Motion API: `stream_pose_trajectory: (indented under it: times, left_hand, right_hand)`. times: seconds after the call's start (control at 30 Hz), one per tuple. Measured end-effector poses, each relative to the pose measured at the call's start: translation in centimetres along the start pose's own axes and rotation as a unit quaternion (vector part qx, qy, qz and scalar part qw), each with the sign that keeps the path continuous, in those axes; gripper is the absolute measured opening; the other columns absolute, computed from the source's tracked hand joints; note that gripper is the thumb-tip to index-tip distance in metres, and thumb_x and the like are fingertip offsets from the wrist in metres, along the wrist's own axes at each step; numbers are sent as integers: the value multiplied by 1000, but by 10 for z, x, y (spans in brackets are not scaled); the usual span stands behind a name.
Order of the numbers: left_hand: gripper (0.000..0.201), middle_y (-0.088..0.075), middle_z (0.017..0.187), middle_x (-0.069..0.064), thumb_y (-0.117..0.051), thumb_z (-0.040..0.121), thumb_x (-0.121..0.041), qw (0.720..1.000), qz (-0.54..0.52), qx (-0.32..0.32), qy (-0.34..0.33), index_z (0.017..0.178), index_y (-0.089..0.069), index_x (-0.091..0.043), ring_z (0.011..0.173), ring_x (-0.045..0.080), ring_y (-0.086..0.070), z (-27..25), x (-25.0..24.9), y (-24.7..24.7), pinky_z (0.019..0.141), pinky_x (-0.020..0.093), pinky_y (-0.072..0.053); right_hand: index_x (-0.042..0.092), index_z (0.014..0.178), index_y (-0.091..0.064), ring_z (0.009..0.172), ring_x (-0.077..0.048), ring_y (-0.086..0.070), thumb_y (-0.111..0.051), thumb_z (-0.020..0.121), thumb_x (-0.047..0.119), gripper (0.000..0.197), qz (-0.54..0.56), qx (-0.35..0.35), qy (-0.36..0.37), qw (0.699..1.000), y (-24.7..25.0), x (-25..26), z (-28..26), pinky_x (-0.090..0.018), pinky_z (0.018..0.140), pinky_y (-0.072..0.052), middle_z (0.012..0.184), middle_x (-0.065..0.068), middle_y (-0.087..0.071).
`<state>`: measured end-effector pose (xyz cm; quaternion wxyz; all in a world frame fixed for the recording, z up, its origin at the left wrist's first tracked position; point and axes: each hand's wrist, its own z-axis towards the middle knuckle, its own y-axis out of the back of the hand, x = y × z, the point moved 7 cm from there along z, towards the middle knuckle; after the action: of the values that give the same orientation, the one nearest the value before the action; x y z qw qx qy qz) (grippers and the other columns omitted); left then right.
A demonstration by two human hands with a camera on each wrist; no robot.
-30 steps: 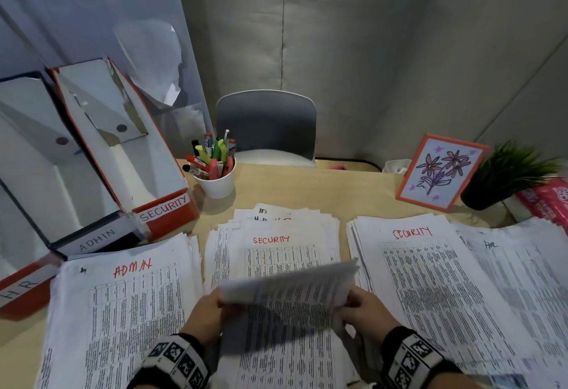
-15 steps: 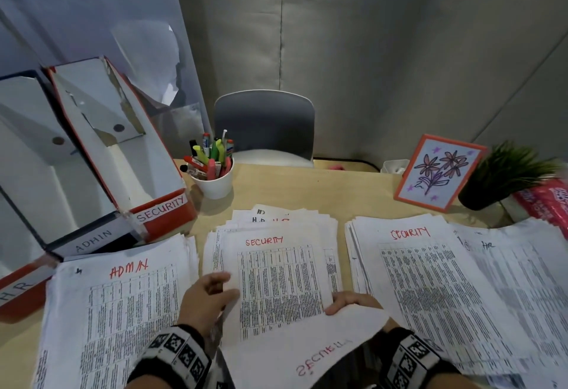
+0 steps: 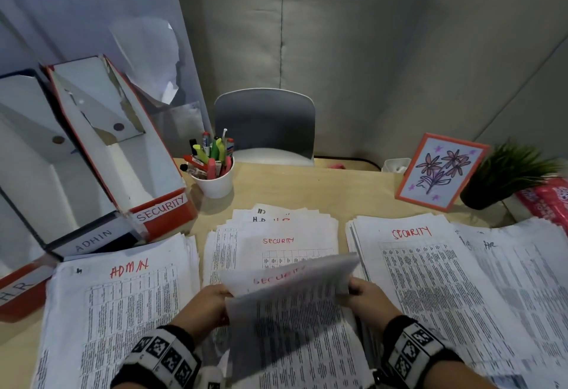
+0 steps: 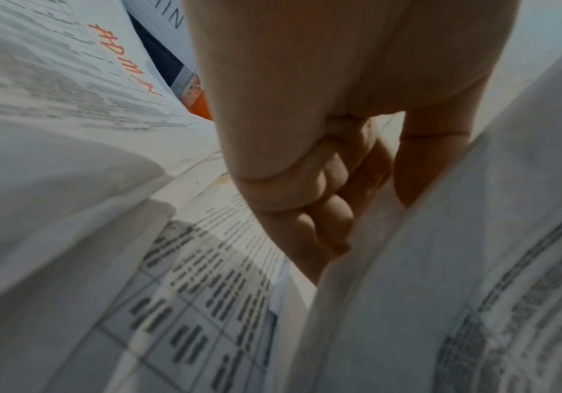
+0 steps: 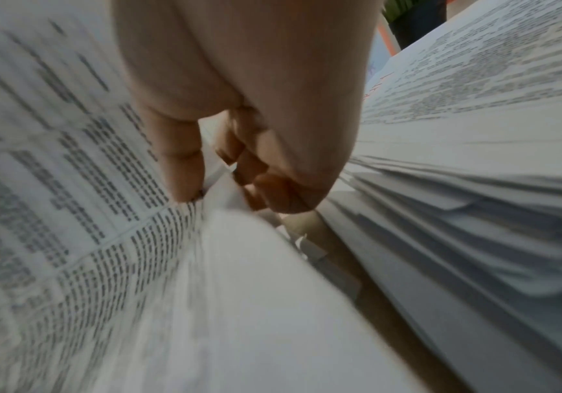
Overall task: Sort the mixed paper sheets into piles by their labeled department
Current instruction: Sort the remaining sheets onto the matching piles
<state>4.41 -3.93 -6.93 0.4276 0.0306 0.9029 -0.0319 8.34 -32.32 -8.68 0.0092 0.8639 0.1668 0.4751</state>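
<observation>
A printed sheet marked SECURITY (image 3: 292, 278) curls up off the mixed middle stack (image 3: 276, 236), whose top page also reads SECURITY. My left hand (image 3: 212, 302) grips the sheet's left edge and my right hand (image 3: 361, 295) pinches its right edge. In the left wrist view the left hand (image 4: 323, 202) has its fingers curled at the paper's edge. In the right wrist view the right hand (image 5: 219, 186) nips the sheet (image 5: 71, 212) between thumb and fingers. An ADMIN pile (image 3: 123, 305) lies to the left, a SECURITY pile (image 3: 412, 265) to the right and an HR pile (image 3: 507, 265) at the far right.
Open file boxes labelled SECURITY (image 3: 159, 207), ADMIN (image 3: 92, 241) and HR (image 3: 15, 291) stand at the back left. A white cup of markers (image 3: 213, 179), a flower picture (image 3: 439, 170), a small plant (image 3: 507, 173) and a grey chair (image 3: 264, 124) line the far edge.
Half a second ago a sheet was turned face down toward me with only the right hand on it. Now both hands hold a SECURITY sheet raised and curled over the middle stack.
</observation>
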Motion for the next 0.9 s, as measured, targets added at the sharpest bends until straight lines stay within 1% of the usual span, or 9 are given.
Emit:
stream_pose_trajectory:
  times: [0.07, 0.2, 0.27, 0.33, 0.4, 0.47, 0.6, 0.7, 0.9]
  left_hand:
    - [31, -70, 92, 24, -68, 76, -11, 999, -48, 0, 17, 99, -67, 11, 83, 39, -68, -1, 3, 0, 68, 39, -57]
    - [61, -65, 69, 10, -42, 93, -57, 987, -142, -13, 70, 95, -67, -1, 52, 21, -60, -6, 14, -5, 46, 25, -46]
    - [81, -70, 90, 15, -50, 81, -71, 987, -137, 3, 84, 117, -60, 1, 74, 29, -68, -5, 17, -10, 57, 27, -51]
    - [78, -68, 112, 20, -76, 66, -55, 996, -63, -23, 54, 123, -58, -4, 101, 34, -67, -2, 15, -7, 69, 36, -55]
    - [43, -72, 103, 15, -81, 72, -23, 997, 45, -64, -8, 108, -63, -7, 88, 24, -71, 2, 4, -1, 71, 37, -57]
    - [14, -74, 90, 8, -67, 85, -8, 988, 95, -110, -56, 99, -66, -10, 80, 21, -71, -2, -11, 2, 67, 31, -55]
    - [8, -73, 91, 9, -60, 92, -12, 965, 60, -176, -184, 97, -66, -13, 91, 28, -68, -20, -61, 11, 81, 40, -55]
    - [7, -69, 95, 11, -59, 93, -20, 935, 34, -210, -283, 99, -62, -16, 91, 24, -65, -45, -100, 11, 79, 33, -50]
    - [24, -64, 99, -15, -49, 96, -7, 920, 6, -206, -334, 107, -54, -28, 89, -10, -59, -61, -108, -1, 78, 17, -45]
  right_hand:
    - [10, 101, -63, 87, -22, -69, -66, 80, -5, 26, 13, -18, -14, 1000, 0, -6, 0, -24, 69, -53, 94, -6, -73]
    - [16, 109, -55, 87, -20, -69, -68, 79, -7, 40, 39, -30, -27, 998, -2, -11, 4, -25, 69, -54, 100, -9, -70]
    - [13, 109, -62, 92, -21, -69, -69, 79, -3, 35, -1, -16, -25, 1000, -2, -9, 6, -31, 79, -56, 100, -5, -72]
    - [13, 102, -67, 93, -21, -69, -71, 79, 4, 26, -49, -14, -19, 999, 0, -4, 6, -40, 91, -53, 97, -2, -73]
    - [14, 98, -68, 92, -20, -69, -71, 80, 9, 19, -60, -16, -11, 998, 1, 5, 4, -44, 94, -51, 96, -2, -74]
    - [15, 96, -68, 92, -19, -68, -70, 83, 14, 13, -71, -26, 27, 997, 1, 24, -1, -44, 93, -51, 95, -2, -73]
    - [21, 97, -63, 88, -7, -65, -64, 89, 24, 9, -90, -86, 155, 980, 8, 90, -28, -25, 79, -52, 93, 6, -70]
    - [19, 98, -60, 82, -3, -63, -60, 90, 27, 10, -88, -146, 254, 952, 14, 129, -53, -24, 73, -52, 89, 8, -69]
    - [29, 112, -51, 95, -4, -61, -41, 95, 43, 24, -113, -124, 300, 939, -2, 122, -63, -22, 76, -51, 99, 13, -64]
